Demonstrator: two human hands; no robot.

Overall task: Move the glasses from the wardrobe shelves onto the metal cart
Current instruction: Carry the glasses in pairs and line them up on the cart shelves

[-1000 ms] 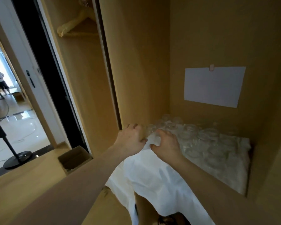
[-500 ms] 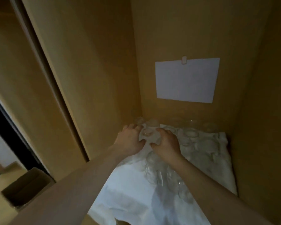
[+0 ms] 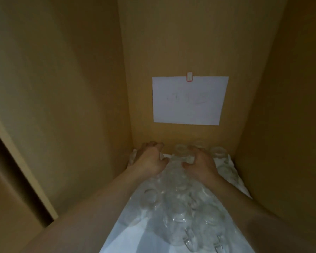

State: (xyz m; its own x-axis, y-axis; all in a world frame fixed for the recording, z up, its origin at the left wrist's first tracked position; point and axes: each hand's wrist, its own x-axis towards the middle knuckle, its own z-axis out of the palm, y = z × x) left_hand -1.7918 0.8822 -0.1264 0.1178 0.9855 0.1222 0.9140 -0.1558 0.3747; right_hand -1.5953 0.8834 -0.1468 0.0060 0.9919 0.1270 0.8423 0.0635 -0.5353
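1. Wooden wardrobe walls close in on three sides, tan and matt, with a white paper sheet (image 3: 188, 101) clipped to the back panel.
2. Since a second ago the view has swung off the doorway and into the shelf, and both hands have reached from the cloth's front edge to the back row below the sheet. I judge a pick-up is beginning.
3. Left hand (image 3: 150, 161), below and left of the sheet, has its fingers curled; whether it grips a glass I cannot tell.
4. Right hand (image 3: 201, 165), below the sheet, curls fingers and thumb round a back-row glass (image 3: 182, 154).
5. Glasses (image 3: 181, 207) are clear, round, small tumblers, packed close from the back wall forward, none yet lifted.
6. White cloth (image 3: 133, 218) under them lies smooth and drapes forward. No cart in view.
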